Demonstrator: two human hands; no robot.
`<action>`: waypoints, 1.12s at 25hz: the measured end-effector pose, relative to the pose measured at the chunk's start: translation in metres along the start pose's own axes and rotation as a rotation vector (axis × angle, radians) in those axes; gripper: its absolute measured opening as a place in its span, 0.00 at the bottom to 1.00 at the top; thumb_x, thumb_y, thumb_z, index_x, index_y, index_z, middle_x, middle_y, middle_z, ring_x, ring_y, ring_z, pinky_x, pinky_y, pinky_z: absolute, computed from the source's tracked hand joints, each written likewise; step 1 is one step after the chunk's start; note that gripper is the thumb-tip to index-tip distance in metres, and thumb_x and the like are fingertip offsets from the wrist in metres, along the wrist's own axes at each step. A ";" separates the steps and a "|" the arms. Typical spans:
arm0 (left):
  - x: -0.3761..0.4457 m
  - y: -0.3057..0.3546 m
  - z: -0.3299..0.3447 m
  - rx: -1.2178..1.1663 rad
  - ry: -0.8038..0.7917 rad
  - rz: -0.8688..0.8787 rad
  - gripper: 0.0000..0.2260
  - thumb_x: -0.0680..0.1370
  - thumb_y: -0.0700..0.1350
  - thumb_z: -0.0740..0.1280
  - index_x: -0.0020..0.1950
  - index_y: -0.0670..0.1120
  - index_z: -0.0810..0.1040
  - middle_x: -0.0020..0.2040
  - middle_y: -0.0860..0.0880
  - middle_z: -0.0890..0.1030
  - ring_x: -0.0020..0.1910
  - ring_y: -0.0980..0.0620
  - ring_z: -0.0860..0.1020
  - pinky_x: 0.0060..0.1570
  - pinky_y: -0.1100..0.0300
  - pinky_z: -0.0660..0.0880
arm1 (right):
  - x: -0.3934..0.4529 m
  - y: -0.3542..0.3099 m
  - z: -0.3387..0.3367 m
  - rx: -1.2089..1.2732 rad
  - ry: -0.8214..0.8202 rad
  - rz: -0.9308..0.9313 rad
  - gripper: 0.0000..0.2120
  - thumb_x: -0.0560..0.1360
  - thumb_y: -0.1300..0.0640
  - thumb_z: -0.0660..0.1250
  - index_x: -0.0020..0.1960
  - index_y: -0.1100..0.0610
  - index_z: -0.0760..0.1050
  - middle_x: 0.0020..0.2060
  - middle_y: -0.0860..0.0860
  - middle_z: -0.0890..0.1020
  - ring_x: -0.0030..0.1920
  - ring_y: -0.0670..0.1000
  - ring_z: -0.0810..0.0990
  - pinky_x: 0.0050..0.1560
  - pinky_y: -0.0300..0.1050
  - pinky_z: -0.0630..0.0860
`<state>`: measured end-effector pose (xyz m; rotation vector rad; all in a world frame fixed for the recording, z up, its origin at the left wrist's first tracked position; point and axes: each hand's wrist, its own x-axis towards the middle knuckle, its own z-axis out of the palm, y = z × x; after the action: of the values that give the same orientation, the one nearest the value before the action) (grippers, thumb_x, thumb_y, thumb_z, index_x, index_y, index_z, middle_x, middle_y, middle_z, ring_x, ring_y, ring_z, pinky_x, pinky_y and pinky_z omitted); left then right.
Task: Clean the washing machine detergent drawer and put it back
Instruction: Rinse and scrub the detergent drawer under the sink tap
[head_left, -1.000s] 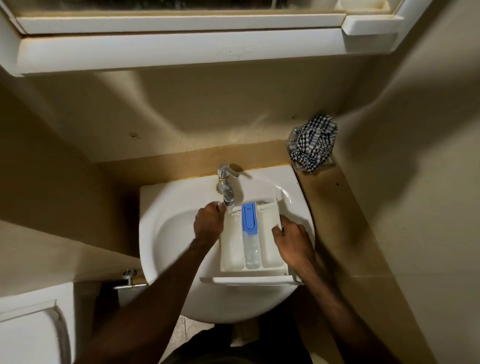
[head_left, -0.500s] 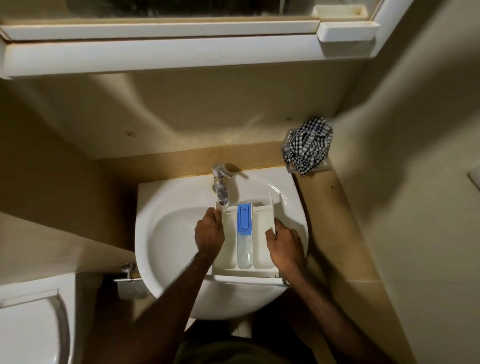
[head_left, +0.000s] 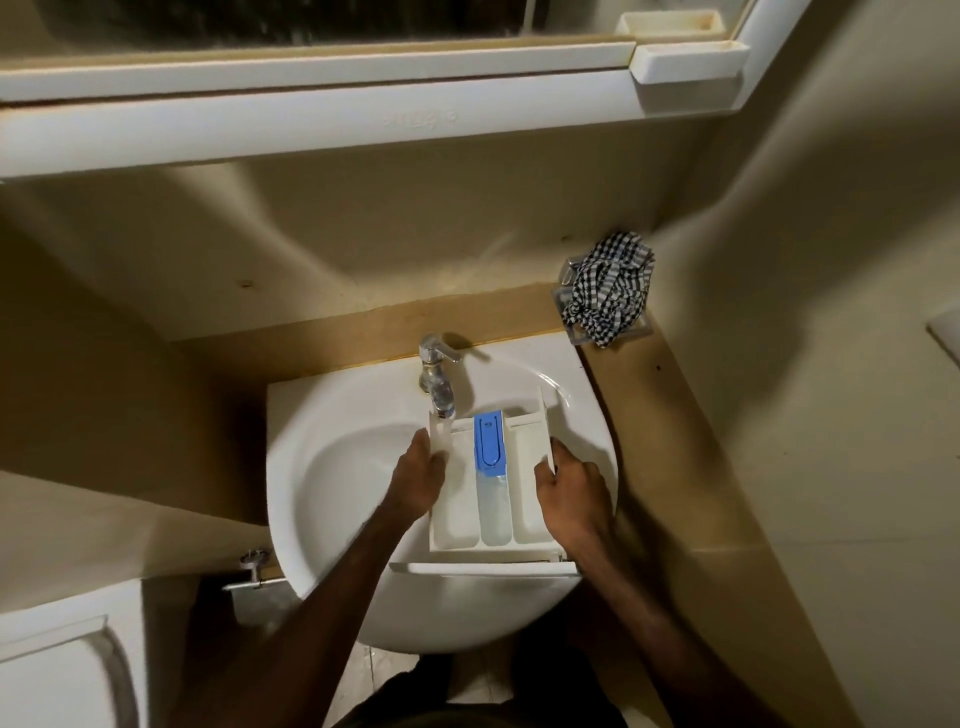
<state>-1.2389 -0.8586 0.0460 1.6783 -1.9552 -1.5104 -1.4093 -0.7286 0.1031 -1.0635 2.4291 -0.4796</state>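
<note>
The white detergent drawer (head_left: 524, 499), with a blue insert (head_left: 489, 441) in its middle compartment, lies over the white sink (head_left: 332, 467) with its front panel toward me. Its far left corner sits under the chrome tap (head_left: 435, 382). My left hand (head_left: 418, 480) grips the drawer's left wall. My right hand (head_left: 569, 491) grips its right wall. Whether water runs from the tap is hard to tell.
A black-and-white checked cloth (head_left: 610, 288) lies on a clear holder at the back right of the brown counter (head_left: 670, 441). A white shelf (head_left: 311, 119) and mirror cabinet hang above. A white toilet lid (head_left: 57, 670) sits at the lower left.
The drawer has shifted left, so its left corner now sits under the tap. My left hand went from near the tap spout to the drawer's left wall. My right hand keeps its grip.
</note>
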 end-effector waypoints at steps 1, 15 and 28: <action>0.000 0.001 0.000 0.022 0.053 0.039 0.11 0.84 0.45 0.65 0.63 0.39 0.73 0.56 0.45 0.81 0.55 0.43 0.80 0.53 0.51 0.77 | 0.000 0.001 0.000 0.008 0.007 -0.004 0.16 0.83 0.51 0.60 0.70 0.51 0.73 0.48 0.55 0.86 0.47 0.57 0.84 0.51 0.52 0.82; 0.037 0.020 -0.029 0.174 -0.111 -0.089 0.23 0.73 0.50 0.78 0.63 0.45 0.76 0.55 0.46 0.83 0.48 0.45 0.86 0.45 0.46 0.85 | -0.012 -0.001 0.004 0.047 0.048 -0.005 0.16 0.84 0.52 0.61 0.70 0.53 0.73 0.51 0.55 0.86 0.49 0.57 0.85 0.53 0.57 0.83; -0.032 -0.011 0.000 0.352 0.368 0.301 0.25 0.80 0.59 0.65 0.71 0.44 0.72 0.67 0.44 0.77 0.60 0.42 0.79 0.49 0.45 0.82 | -0.012 0.000 0.004 0.076 0.041 0.011 0.15 0.84 0.51 0.61 0.69 0.52 0.74 0.51 0.51 0.87 0.46 0.52 0.85 0.53 0.53 0.84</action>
<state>-1.2201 -0.8315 0.0528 1.5453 -2.2193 -0.7276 -1.3997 -0.7202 0.1027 -1.0167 2.4307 -0.5911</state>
